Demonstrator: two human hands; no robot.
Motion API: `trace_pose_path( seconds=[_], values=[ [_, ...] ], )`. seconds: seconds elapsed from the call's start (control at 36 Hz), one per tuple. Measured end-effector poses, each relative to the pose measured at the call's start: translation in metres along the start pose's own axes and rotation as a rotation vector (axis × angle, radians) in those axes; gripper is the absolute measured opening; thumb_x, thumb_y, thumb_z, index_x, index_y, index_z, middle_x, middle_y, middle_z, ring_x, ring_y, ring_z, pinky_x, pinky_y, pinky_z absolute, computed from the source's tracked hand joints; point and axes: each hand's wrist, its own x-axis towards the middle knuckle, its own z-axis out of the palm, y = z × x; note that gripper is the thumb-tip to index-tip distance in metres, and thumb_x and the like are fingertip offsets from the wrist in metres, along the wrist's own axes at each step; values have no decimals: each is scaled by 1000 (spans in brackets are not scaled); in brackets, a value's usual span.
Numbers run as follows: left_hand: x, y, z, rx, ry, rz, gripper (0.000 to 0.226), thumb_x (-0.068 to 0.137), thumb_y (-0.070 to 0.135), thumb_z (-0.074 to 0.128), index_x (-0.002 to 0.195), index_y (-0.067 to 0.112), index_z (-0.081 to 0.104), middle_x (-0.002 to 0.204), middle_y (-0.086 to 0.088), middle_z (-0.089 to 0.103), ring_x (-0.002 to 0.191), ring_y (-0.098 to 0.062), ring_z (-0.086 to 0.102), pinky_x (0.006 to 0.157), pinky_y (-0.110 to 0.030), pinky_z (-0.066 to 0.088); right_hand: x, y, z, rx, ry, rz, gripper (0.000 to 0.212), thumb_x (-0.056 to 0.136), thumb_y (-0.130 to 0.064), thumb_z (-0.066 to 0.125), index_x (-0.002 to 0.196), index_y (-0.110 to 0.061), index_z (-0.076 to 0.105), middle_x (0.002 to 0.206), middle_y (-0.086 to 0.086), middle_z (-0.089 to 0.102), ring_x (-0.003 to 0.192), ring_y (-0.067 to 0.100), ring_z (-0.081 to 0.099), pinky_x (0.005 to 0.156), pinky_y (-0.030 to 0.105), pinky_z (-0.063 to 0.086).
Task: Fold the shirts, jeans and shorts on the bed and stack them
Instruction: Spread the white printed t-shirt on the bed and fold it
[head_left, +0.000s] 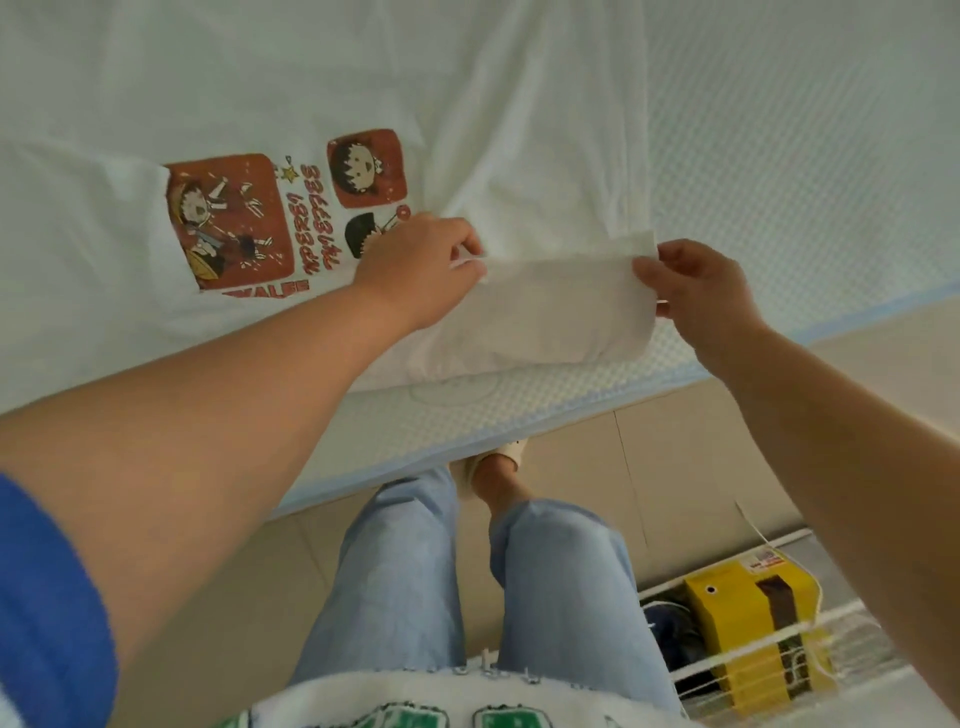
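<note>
A white T-shirt (234, 104) with red cartoon prints lies spread on the bed (805, 156), its printed side up. Near the bed's front edge one sleeve (550, 306) is lifted off the mattress. My left hand (415, 270) pinches the sleeve's left end beside the print. At the sleeve's right corner, my right hand (701, 291) pinches the cloth between thumb and fingers. The two hands hold the sleeve stretched between them. No jeans or shorts from the pile show in this view.
The bed has a white textured mattress cover with a pale blue border (519, 431). Below it is a beige tiled floor with my legs in light jeans (415, 571). A white wire rack (753, 649) holding a yellow box (743, 597) stands at the lower right.
</note>
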Motion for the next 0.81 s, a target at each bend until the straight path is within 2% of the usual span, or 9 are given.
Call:
trace_pose_path(
  seconds=[0.17,0.22,0.33,0.39,0.47,0.61,0.67,0.75,0.81],
  values=[
    [10,40,6,-152,-98,112,47,87,45,57,130,26,52,123,2,55,111,-14,52,88,-26,37,-10,-18,5,36,-36,-168,15,84,-27,66,72,-36,68,75,-14,69,77,6,66,73,25,52],
    [18,59,7,-256,-159,126,45,86,46,59,127,27,55,112,8,59,102,-9,56,85,-23,40,-10,-21,6,48,-63,-204,16,86,-25,65,74,-35,67,72,-16,68,72,2,65,67,19,50],
    [37,83,9,-319,-163,65,26,82,40,67,101,23,64,74,14,53,69,-3,52,63,-15,39,-4,-20,3,63,-134,-192,5,86,-24,65,82,-24,67,81,-1,66,81,19,63,79,39,51],
    [45,88,10,-300,-189,13,20,79,38,70,90,24,61,71,12,51,63,-2,49,57,-15,37,-1,-16,-3,80,-169,-158,6,87,-22,64,83,-17,64,82,5,60,79,21,57,78,39,48],
    [51,91,11,-303,-220,-38,17,79,31,71,75,24,55,71,12,51,64,-5,48,52,-10,37,3,-10,-9,112,-230,-131,11,88,-19,63,77,-20,60,74,-3,55,73,13,52,73,31,43],
    [52,95,6,-356,-435,-132,41,73,45,73,103,25,54,91,11,54,81,-5,52,67,-22,40,5,-17,-16,200,-318,-187,9,87,-21,62,80,-20,59,78,4,57,76,18,55,75,33,46],
    [52,98,5,-323,-431,-109,37,72,47,73,96,22,60,80,12,55,70,-3,52,61,-20,38,7,-19,-20,223,-350,-179,8,82,-27,65,81,-23,59,83,14,55,80,26,54,79,39,46],
    [53,106,0,-310,-353,-56,34,75,39,73,78,8,62,62,7,48,53,-2,42,52,-19,34,15,-14,-23,166,-452,-81,28,79,-24,73,103,-22,59,99,9,68,91,24,66,86,38,52],
    [53,111,-3,-355,-304,-39,26,77,32,72,69,11,60,59,8,47,51,0,41,52,-16,34,18,-6,-22,-121,-503,-69,45,77,-26,75,118,-22,55,106,-2,65,96,15,63,85,32,52]
  ],
)
